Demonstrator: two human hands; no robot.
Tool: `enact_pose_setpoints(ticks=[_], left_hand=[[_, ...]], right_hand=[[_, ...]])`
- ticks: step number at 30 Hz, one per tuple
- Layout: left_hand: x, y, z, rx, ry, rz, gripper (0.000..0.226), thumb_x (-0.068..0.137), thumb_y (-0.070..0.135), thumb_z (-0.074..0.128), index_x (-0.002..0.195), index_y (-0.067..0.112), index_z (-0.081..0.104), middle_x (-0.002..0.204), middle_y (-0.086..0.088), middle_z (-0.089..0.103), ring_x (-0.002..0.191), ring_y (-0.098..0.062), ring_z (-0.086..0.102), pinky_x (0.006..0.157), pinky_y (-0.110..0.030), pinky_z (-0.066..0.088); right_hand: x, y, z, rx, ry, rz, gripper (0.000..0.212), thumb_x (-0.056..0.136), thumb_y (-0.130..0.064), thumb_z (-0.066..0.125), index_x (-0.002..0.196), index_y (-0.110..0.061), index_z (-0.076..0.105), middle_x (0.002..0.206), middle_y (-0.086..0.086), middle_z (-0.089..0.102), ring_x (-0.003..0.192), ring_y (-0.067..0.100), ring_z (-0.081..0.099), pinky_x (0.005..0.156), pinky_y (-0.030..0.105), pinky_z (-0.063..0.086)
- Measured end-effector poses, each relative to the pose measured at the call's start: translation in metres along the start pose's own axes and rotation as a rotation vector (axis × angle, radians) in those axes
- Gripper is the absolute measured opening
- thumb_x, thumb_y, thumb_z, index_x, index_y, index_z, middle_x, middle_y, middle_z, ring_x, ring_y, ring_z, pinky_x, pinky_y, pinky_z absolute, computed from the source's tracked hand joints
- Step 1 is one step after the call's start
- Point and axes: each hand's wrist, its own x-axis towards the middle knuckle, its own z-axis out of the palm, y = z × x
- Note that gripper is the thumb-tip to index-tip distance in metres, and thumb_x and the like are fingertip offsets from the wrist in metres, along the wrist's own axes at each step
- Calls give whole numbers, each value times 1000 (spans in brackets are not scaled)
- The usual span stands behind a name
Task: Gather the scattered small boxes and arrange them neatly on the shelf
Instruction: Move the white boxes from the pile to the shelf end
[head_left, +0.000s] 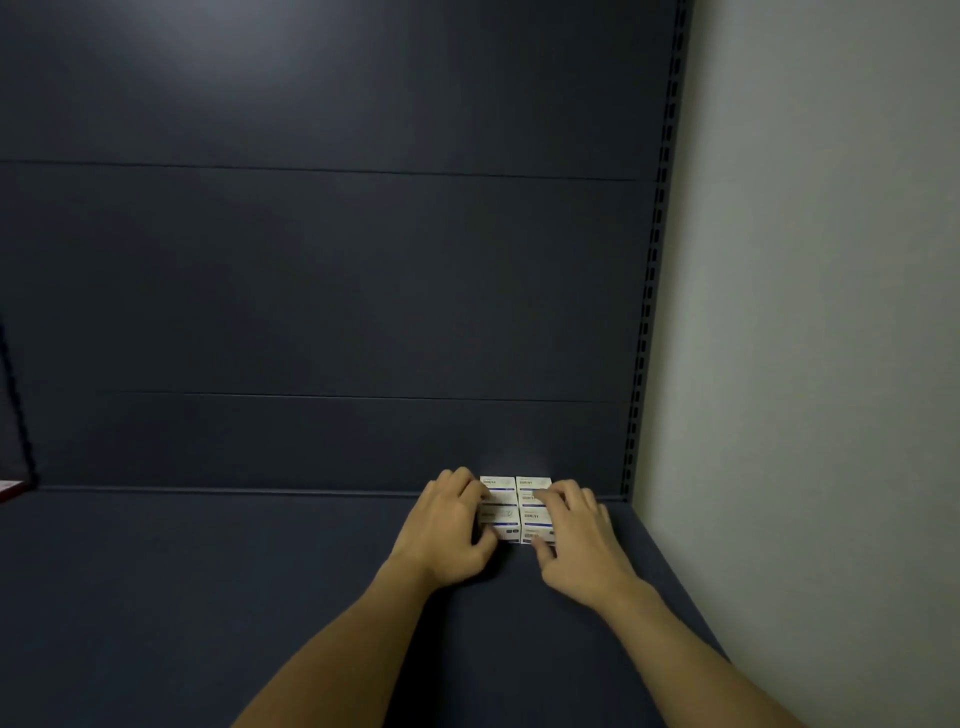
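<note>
Several small white boxes (514, 506) with blue stripes stand packed in a tight block at the back of the dark shelf (260, 571), against its rear panel. My left hand (447, 525) grips the block's left side, fingers curled over the top and thumb at the front. On the block's right side my right hand (576, 535) holds the boxes, fingers over the top and thumb at the front lower corner. Both hands hide parts of the boxes.
A dark back panel (337, 286) rises behind the shelf. A pale wall (805, 338) and a slotted upright (649, 312) close the right side. A reddish object (10, 488) peeks in at the far left edge.
</note>
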Motion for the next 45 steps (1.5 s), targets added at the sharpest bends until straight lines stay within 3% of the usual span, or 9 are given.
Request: enact_pose_setpoints(ticks=[3,9,16,22,27,35,45], left_hand=[[-10,-3,-15,127,-70,-31,47,84,49,45,120,22,58,114,7,52,99,-13,47,93,-34,45],[-30,-13,-67,312,-204,-148,50,90,47,53,129,15,54,126,-2,53,113,-23,52,98,-36,44],[-69,-25,-123,357,-247,-382,51,92,46,50,134,16,52,133,-3,53,119,-27,53,96,-41,48],[-113,-36,-164,368,-250,-541,61,94,46,52,149,20,41,148,-1,44,133,-25,46,102,-43,46],[-147,-52,-194,391,-269,-646,63,94,46,53,151,25,39,152,0,43,133,-26,49,103,-44,47],[-188,-82,-233,396,-257,-704,56,97,48,48,149,26,42,151,0,45,132,-24,49,101,-41,46],[-233,-144,-276,415,-284,-715,58,94,48,50,146,23,44,148,-4,49,129,-26,52,98,-40,47]], right_hand=[[1,-3,-13,-78,-66,26,62,87,-40,59,143,-21,38,133,-3,39,119,19,39,104,33,35],[16,-24,-47,-127,-184,-57,74,84,-43,63,147,-18,33,137,2,43,124,25,40,105,39,36],[27,-63,-62,-178,-302,-147,63,86,-44,62,139,-15,44,136,5,49,124,26,45,105,39,36],[26,-112,-58,-149,-370,-198,66,91,-45,58,144,-11,40,143,8,45,131,28,41,109,41,35],[23,-162,-52,-114,-389,-243,64,90,-44,59,142,-11,42,141,8,47,130,29,43,107,40,38],[22,-247,-45,-78,-402,-288,54,93,-44,53,137,-11,45,137,9,50,126,29,46,103,41,39],[25,-338,-28,-58,-404,-265,61,93,-44,55,141,-9,41,140,10,49,129,30,45,104,41,39]])
